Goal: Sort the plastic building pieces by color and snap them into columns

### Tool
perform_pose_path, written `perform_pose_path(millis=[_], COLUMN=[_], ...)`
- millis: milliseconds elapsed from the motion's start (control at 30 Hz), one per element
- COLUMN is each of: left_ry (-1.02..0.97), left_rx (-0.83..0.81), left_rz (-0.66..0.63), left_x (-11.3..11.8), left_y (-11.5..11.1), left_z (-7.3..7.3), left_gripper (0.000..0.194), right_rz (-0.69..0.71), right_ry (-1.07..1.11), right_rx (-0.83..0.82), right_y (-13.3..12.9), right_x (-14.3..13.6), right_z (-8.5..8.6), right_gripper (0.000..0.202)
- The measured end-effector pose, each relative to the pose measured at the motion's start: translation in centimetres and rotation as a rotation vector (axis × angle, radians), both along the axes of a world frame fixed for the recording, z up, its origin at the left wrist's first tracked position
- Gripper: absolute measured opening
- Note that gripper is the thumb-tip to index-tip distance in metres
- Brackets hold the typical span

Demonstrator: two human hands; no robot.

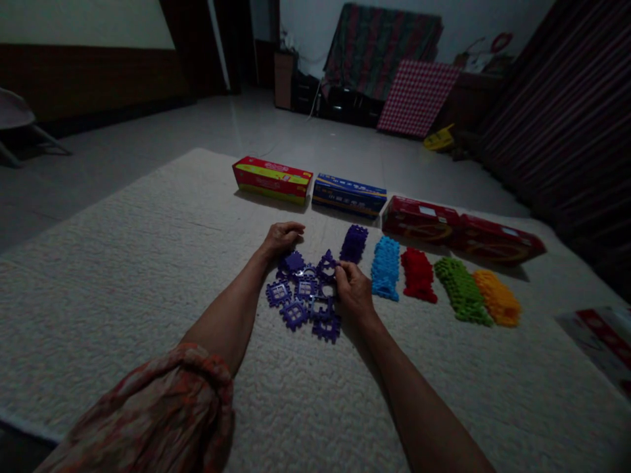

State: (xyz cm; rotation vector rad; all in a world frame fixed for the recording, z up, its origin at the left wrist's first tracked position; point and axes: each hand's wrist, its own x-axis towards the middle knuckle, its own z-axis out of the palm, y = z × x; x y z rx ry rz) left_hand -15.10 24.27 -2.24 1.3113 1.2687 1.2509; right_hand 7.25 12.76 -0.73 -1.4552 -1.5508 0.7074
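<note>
A loose pile of purple plastic interlocking building pieces [294, 315], several with window-like cutouts, lies on the cream quilted mat [162, 263]. At the pile's right side, my right hand [355, 288] pinches a purple piece with a round hole and a pointed top [327, 265] between thumb and fingers. My left hand [284, 238] hovers at the pile's far left edge, above a solid purple square piece [294, 261]. Its fingers reach to the right, slightly bent and apart from the thumb, with nothing seen in them. Beyond my right hand stands a neat purple stack [353, 243].
Right of the purple stack are blue [385, 268], red [419, 274], green [462, 290] and orange [497, 297] stacks of pieces. Behind them runs a row of boxes: red-yellow [273, 179], blue [349, 196] and two dark red [421, 220]. Another box [604, 341] lies at the right edge.
</note>
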Motion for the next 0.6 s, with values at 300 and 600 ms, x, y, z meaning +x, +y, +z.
perform_pose_path(millis=[300, 600], left_ry=[-0.069, -0.075], left_rx=[-0.033, -0.057], left_rz=[-0.023, -0.020], left_x=[0.6, 0.3], left_y=[-0.3, -0.3], left_z=[1.0, 1.4], left_gripper=[0.021, 0.023], right_rz=[0.163, 0.027], right_ry=[0.005, 0.400], right_rx=[-0.083, -0.201], right_y=[0.0, -0.2], right_x=[-1.3, -1.0], right_z=[0.6, 1.8], right_gripper=[0.029, 0.034])
